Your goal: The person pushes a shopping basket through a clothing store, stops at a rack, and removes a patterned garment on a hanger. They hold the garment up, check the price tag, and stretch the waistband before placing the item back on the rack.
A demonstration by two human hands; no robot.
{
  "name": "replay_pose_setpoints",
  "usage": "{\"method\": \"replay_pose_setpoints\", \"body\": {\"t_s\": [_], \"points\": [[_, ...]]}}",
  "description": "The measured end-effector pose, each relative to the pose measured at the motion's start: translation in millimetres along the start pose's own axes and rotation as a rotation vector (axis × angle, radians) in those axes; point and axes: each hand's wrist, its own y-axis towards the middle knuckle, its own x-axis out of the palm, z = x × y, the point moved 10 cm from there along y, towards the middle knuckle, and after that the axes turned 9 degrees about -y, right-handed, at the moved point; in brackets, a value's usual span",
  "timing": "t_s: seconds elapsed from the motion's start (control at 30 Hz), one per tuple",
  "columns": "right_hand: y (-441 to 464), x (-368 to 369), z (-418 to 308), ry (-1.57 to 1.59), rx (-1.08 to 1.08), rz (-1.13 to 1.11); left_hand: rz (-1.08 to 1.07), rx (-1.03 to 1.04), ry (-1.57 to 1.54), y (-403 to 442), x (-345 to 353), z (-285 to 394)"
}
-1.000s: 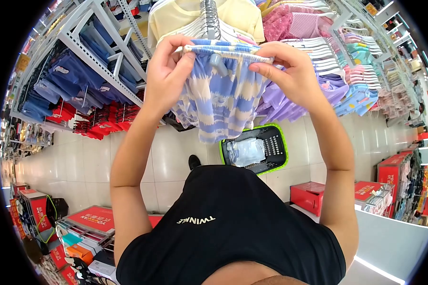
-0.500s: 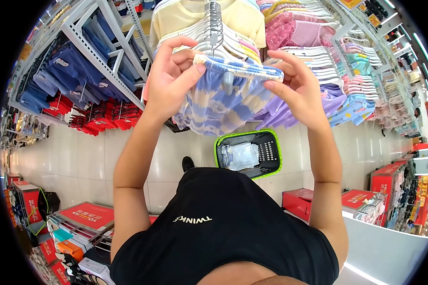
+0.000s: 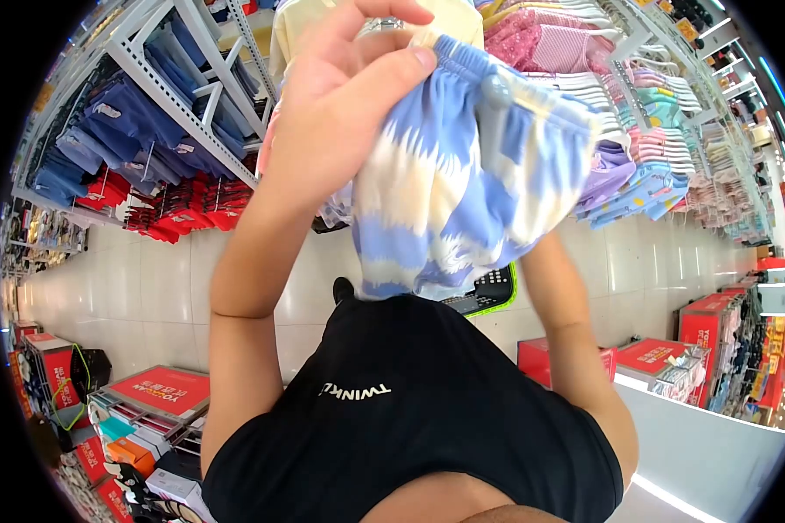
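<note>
Pinched at one end of its elastic waistband by my left hand (image 3: 349,96), a pair of blue-and-cream tie-dye shorts (image 3: 445,183) hangs close in front of my chest. A grey-blue security tag (image 3: 495,91) is fixed near the waistband. My right forearm (image 3: 554,288) reaches up behind the shorts, and the cloth hides that hand, so its grip cannot be seen. Below the shorts, the basket (image 3: 497,296) with a green rim shows only in part.
Racks of pink tops (image 3: 541,44) and purple clothes (image 3: 610,174) stand ahead to the right. Blue shorts (image 3: 131,118) and red garments (image 3: 192,209) hang on the left rack. Behind me are red-topped display stands (image 3: 161,390) on both sides.
The shorts have come up and nearer to me, now covering most of the basket. My left hand still grips the waistband; my right hand has dropped from its other end to behind the cloth.
</note>
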Motion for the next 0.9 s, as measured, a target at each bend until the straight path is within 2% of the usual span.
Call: {"method": "replay_pose_setpoints", "body": {"t_s": [0.07,0.13,0.17,0.23,0.33,0.47,0.53,0.6,0.63,0.67,0.73,0.77,0.83,0.9], "points": [[-34,68,-7,0.500,0.158,-0.079,0.045,-0.012,-0.039,10,-28,-29],[-56,104,-21,0.693,0.216,-0.170,0.147,-0.193,0.054,7,-69,-69],[-63,113,-24,0.752,0.229,-0.204,0.158,-0.203,0.061,6,-83,-78],[-73,123,-29,0.803,0.224,-0.264,0.268,-0.387,0.152,-5,-117,-111],[-87,126,-33,0.838,0.212,-0.344,0.300,-0.429,0.178,-17,-143,-142],[-110,127,-43,0.855,0.177,-0.477,0.178,-0.621,0.273,-49,-154,-185],[-122,127,-49,0.853,0.150,-0.564,0.207,-0.608,0.178,-66,-177,-212],[-131,126,-55,0.850,0.120,-0.651,0.123,-0.287,0.815,-60,-195,-187],[-135,126,-57,0.848,0.106,-0.688,0.098,-0.217,1.032,-61,-199,-178],[-138,126,-59,0.846,0.092,-0.721,0.098,-0.219,1.032,-62,-206,-179],[-140,125,-62,0.828,0.076,-0.762,-0.006,-0.001,1.333,-62,-202,-172],[-141,125,-61,0.812,0.067,-0.771,-0.002,-0.002,1.332,-64,-209,-176],[-137,122,-57,0.755,0.067,-0.752,-0.103,0.073,1.524,-68,-203,-183],[-128,113,-49,0.650,0.066,-0.692,-0.113,0.078,1.546,-71,-204,-187]]}}
